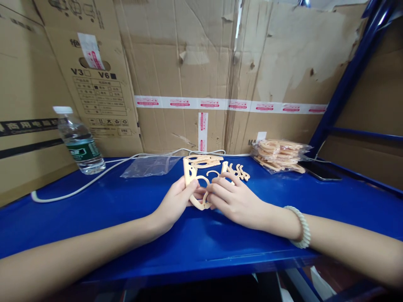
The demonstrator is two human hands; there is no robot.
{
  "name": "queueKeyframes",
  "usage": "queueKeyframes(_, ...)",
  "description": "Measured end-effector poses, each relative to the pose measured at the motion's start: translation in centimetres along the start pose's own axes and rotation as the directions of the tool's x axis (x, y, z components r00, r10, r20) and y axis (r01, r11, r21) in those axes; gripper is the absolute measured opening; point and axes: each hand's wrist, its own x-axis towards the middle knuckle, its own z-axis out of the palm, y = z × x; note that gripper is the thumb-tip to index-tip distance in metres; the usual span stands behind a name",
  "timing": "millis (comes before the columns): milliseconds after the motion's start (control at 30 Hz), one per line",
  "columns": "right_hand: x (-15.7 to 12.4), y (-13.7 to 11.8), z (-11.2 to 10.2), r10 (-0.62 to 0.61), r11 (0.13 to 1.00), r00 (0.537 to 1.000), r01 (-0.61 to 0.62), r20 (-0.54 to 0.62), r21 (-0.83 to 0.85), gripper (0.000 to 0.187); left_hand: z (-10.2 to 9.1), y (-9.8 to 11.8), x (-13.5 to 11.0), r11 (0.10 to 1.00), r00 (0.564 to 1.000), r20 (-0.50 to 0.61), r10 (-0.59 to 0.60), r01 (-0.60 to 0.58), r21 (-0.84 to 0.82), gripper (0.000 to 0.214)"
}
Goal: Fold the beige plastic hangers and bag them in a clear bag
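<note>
Forearms (94, 248) aslant, hands (237, 202) close together

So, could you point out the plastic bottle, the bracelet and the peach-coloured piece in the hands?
Plastic bottle (82, 149): head view, on its green label.
Bracelet (304, 228): head view, on its pale ridged band.
Peach-coloured piece (187, 173): head view, on its straight bar at the left.

The left-side cardboard (97, 82) reads "V3", "V6" and "商用电脑", the back cardboard (185, 77) "MA".
</note>
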Motion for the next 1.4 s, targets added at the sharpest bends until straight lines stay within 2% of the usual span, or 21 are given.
queueKeyframes(100, 0.0, -0.1, 0.4, 0.135, 0.989, 0.988, -0.140, 0.080, 0.052, 0.020, 0.0, -0.1, 0.1, 0.999, 0.999, -0.052, 0.010, -0.012, -0.034, 0.023)
queueKeyframes(233, -0.1, -0.3, 0.6, 0.259, 0.950, 0.930, -0.294, 0.262, 0.105, 0.018, 0.1, 0.0, -0.1, 0.995, 0.993, -0.068, 0.098, -0.099, -0.020, 0.033)
queueKeyframes(300, -0.1, -0.4, 0.4, 0.273, 0.945, 0.907, -0.316, 0.321, 0.087, 0.015, 0.1, 0.1, -0.1, 0.991, 0.987, -0.082, 0.137, -0.136, 0.013, 0.038)
queueKeyframes(367, -0.1, -0.4, 0.0, 0.250, 0.956, 0.908, -0.287, 0.336, 0.063, 0.013, 0.1, 0.2, -0.2, 0.989, 0.985, -0.085, 0.147, -0.145, 0.032, 0.039)
queueKeyframes(567, 0.1, 0.1, -0.7, 0.140, 0.986, 0.943, -0.159, 0.301, 0.042, 0.017, -0.1, 0.3, 0.0, 0.998, 0.985, -0.161, 0.054, -0.050, 0.029, 0.030)
queueKeyframes(767, 0.2, 0.6, -1.2, 0.058, 0.998, 0.986, -0.060, 0.157, 0.008, 0.022, 0.4, 1.3, -0.3, 0.993, 0.979, -0.204, 0.013, -0.037, -0.116, 0.023)
queueKeyframes(867, 0.0, 1.8, -1.4, 0.004, 0.999, 0.996, 0.001, 0.085, -0.053, 0.024, 0.3, 1.7, -0.2, 0.984, 0.967, -0.244, -0.078, 0.035, -0.176, 0.027)
queueKeyframes(933, -0.4, 3.3, -1.2, 0.055, 0.998, 0.997, -0.055, 0.047, 0.005, 0.023, 0.1, 1.8, -0.1, 0.978, 0.959, -0.249, -0.135, 0.089, -0.187, 0.028)
queueKeyframes(1000, -1.0, 5.2, -0.8, 0.197, 0.967, 0.979, -0.202, 0.044, 0.156, 0.016, 0.1, 1.7, 0.1, 0.980, 0.961, -0.235, -0.143, 0.104, -0.171, 0.026)
queueKeyframes(1067, -1.7, 6.9, -0.2, 0.307, 0.903, 0.946, -0.323, 0.101, 0.284, 0.012, 0.1, 1.4, 0.1, 0.984, 0.966, -0.220, -0.137, 0.106, -0.146, 0.022)
queueKeyframes(1100, -2.1, 7.6, 0.1, 0.324, 0.880, 0.935, -0.355, 0.147, 0.316, 0.012, 0.2, 1.2, 0.1, 0.985, 0.968, -0.210, -0.135, 0.108, -0.134, 0.019)
queueKeyframes(1200, -2.9, 8.7, 1.2, 0.292, 0.859, 0.918, -0.375, 0.268, 0.348, 0.016, 0.3, 0.7, -0.1, 0.987, 0.977, -0.167, -0.131, 0.113, -0.111, 0.016)
queueKeyframes(1400, -3.2, 8.3, 2.6, 0.174, 0.813, 0.896, -0.364, 0.408, 0.454, 0.023, 0.3, 0.5, -0.2, 0.990, 0.982, -0.146, -0.117, 0.103, -0.096, 0.016)
